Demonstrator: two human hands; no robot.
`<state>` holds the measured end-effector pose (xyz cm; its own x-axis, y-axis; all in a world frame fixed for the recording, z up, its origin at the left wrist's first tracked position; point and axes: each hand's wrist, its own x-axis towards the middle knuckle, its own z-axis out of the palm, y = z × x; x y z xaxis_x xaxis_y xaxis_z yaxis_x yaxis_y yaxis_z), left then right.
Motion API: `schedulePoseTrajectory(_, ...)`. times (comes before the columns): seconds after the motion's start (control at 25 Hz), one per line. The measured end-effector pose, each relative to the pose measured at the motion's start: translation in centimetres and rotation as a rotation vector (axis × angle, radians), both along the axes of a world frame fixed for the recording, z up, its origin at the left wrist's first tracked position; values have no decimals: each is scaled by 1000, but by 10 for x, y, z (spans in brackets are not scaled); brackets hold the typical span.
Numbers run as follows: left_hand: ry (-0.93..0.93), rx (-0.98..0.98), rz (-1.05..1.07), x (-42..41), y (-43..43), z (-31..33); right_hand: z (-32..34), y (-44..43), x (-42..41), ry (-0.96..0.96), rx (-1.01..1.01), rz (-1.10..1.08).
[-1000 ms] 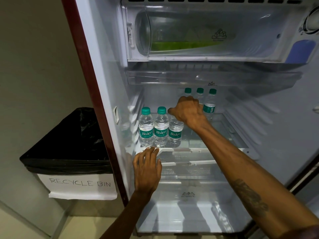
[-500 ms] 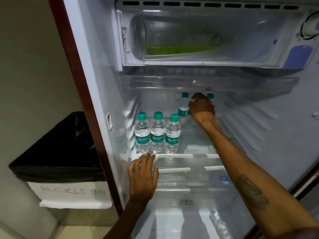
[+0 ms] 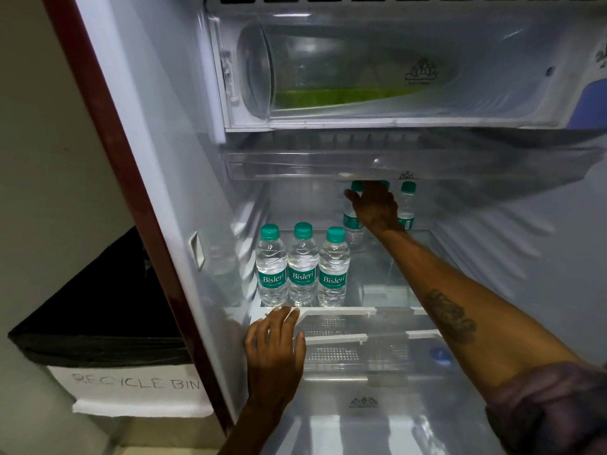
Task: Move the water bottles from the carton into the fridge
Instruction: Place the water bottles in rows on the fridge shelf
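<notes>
While our right hand extends to the rear of the shelf, upper centre of the frame, it covers the middle of three rear bottles; we cannot tell whether its fingers clamp it. Three front bottles stand touching at centre left. Our left hand lies flat, fingers straight, on the shelf's front edge below them.

Right hand hides most of the middle rear bottle.

We log one clear glass fridge shelf with white front trim. Upright on it: three clear plastic green-capped water bottles, touching, front left; three back-row bottles behind.
</notes>
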<state>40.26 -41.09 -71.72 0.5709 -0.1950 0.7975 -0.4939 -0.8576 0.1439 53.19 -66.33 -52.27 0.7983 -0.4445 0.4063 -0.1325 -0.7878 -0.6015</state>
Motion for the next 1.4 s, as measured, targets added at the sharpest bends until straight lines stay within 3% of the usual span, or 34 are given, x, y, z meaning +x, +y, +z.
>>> schedulePoseTrajectory(0.52,10,-24,-3,-1,0,-1,17,-6,-14,81,-244,-61)
schedulePoseTrajectory(0.72,72,11,-14,-6,1,5,25,-1,-41,86,-74,-55)
schedulePoseTrajectory(0.88,155,15,5,-13,0,14,40,8,-69,116,-75,-82)
schedulePoseTrajectory(1.16,217,9,1,-21,-2,23,32,28,-129,-86,-174,-39)
schedulePoseTrajectory(1.4,238,25,0,-23,0,26,16,44,-142,-110,-139,-59)
